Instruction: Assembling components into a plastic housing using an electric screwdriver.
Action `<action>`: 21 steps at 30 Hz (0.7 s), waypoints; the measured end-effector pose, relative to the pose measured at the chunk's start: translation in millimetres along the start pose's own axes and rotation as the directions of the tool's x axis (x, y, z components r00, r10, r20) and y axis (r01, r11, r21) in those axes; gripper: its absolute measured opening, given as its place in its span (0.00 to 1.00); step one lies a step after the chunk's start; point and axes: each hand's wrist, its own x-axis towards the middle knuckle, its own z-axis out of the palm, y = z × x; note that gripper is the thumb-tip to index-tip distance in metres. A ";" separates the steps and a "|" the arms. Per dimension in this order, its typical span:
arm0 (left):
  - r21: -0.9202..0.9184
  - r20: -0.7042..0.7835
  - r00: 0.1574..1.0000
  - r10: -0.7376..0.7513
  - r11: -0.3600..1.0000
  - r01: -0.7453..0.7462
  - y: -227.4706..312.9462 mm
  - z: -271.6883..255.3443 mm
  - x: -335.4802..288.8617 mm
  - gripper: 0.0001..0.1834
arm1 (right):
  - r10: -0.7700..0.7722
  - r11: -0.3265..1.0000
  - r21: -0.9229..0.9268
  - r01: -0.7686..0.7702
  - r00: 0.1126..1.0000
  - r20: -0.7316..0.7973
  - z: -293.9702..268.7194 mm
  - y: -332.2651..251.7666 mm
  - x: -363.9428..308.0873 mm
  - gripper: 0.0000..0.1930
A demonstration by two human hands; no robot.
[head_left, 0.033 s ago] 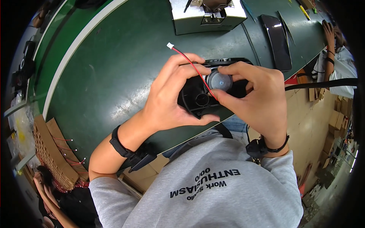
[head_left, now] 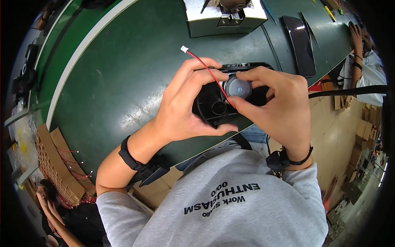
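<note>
My left hand [head_left: 177, 101] is wrapped round the left end of a black plastic housing [head_left: 205, 103], its thumb along the near edge and its fingers over the far side. A small round speaker [head_left: 238, 88], grey with a shiny metal rim, sits at the housing's open face. My right hand [head_left: 277, 94] grips this speaker by its edge between thumb and fingers. From the speaker a red and black wire [head_left: 214, 78] runs up past my left fingers to a white plug [head_left: 184, 49], which hangs free over the table. The housing's right end is partly hidden behind my right hand.
On the green table [head_left: 123, 82] stand a white box [head_left: 226, 29] at the far side and a black phone [head_left: 299, 45] at far right. Cardboard with wired plugs [head_left: 68, 160] lies at left. Other people's hands [head_left: 357, 39] show at the far right and lower left.
</note>
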 end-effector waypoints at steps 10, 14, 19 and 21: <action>-0.034 0.032 0.999 -0.031 0.999 0.033 1.4 -4.1 -0.7 0.43 | -0.049 0.999 -0.002 0.049 0.998 -0.036 3.6 2.1 0.0 0.18; -0.039 0.048 0.997 -0.058 0.997 0.060 3.3 -3.5 -0.7 0.42 | -0.029 1.000 0.008 0.030 0.999 -0.020 2.6 1.9 -0.3 0.17; 0.003 0.128 0.991 -0.043 0.999 0.043 6.4 -8.5 -0.8 0.35 | 0.003 1.000 -0.004 -0.003 1.000 0.012 0.1 -5.0 0.6 0.16; 0.122 0.105 0.994 -0.011 0.993 -0.002 8.2 -5.6 1.0 0.32 | 0.014 0.999 0.042 -0.016 0.999 0.047 -9.7 1.2 -1.6 0.15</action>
